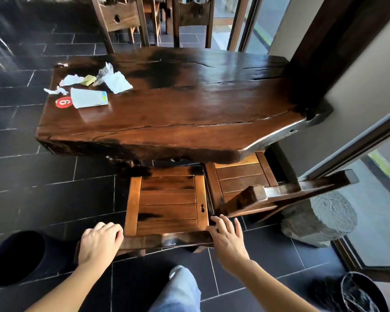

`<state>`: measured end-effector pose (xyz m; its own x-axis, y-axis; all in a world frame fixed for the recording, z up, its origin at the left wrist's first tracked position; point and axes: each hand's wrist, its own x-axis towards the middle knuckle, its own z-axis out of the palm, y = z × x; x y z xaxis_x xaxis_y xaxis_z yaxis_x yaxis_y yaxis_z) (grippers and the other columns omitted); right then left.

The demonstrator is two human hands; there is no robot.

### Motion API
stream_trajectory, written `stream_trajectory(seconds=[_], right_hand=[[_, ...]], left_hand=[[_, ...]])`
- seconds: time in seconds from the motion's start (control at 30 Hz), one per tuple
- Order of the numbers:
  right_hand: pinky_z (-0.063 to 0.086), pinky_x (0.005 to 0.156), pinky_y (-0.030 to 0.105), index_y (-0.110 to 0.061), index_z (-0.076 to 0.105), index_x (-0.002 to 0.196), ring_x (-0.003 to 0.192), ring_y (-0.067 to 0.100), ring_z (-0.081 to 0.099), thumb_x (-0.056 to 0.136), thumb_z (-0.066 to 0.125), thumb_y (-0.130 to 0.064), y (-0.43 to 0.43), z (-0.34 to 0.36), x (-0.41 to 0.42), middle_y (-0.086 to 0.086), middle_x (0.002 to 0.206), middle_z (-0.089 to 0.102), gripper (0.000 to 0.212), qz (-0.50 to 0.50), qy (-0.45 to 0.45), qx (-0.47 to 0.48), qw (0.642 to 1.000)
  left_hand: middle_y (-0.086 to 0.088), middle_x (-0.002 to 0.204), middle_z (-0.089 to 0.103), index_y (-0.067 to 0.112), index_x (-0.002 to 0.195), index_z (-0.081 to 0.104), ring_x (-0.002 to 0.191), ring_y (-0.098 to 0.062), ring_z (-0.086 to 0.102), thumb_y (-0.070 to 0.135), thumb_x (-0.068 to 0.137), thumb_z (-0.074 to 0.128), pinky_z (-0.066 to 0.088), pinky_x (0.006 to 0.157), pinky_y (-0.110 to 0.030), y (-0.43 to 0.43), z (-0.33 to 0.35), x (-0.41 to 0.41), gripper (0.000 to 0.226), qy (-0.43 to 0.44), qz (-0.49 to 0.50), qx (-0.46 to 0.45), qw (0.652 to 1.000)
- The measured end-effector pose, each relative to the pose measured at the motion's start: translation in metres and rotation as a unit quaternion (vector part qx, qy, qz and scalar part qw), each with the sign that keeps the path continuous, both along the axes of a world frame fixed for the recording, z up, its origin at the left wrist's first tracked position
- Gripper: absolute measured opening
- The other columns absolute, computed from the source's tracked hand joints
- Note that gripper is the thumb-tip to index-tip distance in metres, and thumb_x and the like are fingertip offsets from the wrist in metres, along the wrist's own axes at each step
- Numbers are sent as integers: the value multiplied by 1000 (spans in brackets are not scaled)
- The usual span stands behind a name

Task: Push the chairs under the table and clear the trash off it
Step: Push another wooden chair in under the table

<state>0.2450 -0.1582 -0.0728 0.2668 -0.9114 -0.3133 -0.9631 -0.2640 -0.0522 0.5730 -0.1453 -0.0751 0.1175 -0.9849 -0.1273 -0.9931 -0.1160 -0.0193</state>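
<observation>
A dark wooden slab table (189, 104) fills the middle of the view. Trash lies at its far left end: crumpled tissues (117, 82), a yellow-green pad (88, 80), a clear wrapper (104, 72) and a tipped white paper cup (89, 98) beside a red number sticker (64, 102). A wooden chair (167, 203) stands in front of me, its seat partly under the table. My left hand (99, 242) is curled over the left end of its backrest. My right hand (227, 237) rests with fingers spread on the right end. A second chair (245, 176) sits to the right, seat partly under the table.
A black bin (16, 257) stands on the floor at my left, another bin with a liner (358, 293) at lower right. A grey stone block (320, 219) sits by the glass door (381, 199). Two chairs (119, 19) stand beyond the table. My leg (178, 289) is below.
</observation>
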Motion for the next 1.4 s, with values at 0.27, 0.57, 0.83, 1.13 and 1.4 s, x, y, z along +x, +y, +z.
stream_trajectory(seconds=[0.27,0.57,0.83,1.13,1.4], right_hand=[[-7,112,60,-30,25,145,146,25,-3,89,53,-12,-69,16,-24,1,152,18,64,19,27,23,999],[-1,113,58,-29,26,143,145,28,2,90,52,-11,-122,11,-42,4,152,17,62,35,104,18,994],[10,115,52,-29,28,141,134,30,24,86,59,-22,-122,12,-39,5,143,26,63,34,105,34,993],[43,95,40,-29,38,138,125,25,36,80,67,-4,-127,37,-40,6,132,34,69,57,79,95,991],[42,100,42,-20,18,149,129,28,35,78,68,-1,-107,42,-50,10,140,31,89,90,95,112,985]], left_hand=[[5,51,59,24,57,65,55,-21,57,18,72,72,30,51,-28,-34,4,-32,18,15,16,-17,1000],[3,52,60,19,60,67,51,-21,54,19,75,69,28,52,-27,-65,1,-59,15,22,28,-30,999],[7,62,66,27,68,70,65,-18,61,33,76,67,34,56,-29,-66,1,-56,10,15,24,-1,1000],[2,122,56,28,137,38,108,-22,59,33,83,64,51,86,-33,-69,31,-42,60,-63,-106,255,959],[0,122,58,30,142,31,111,-23,58,15,86,58,51,89,-36,-56,28,-52,64,-101,-77,310,942]])
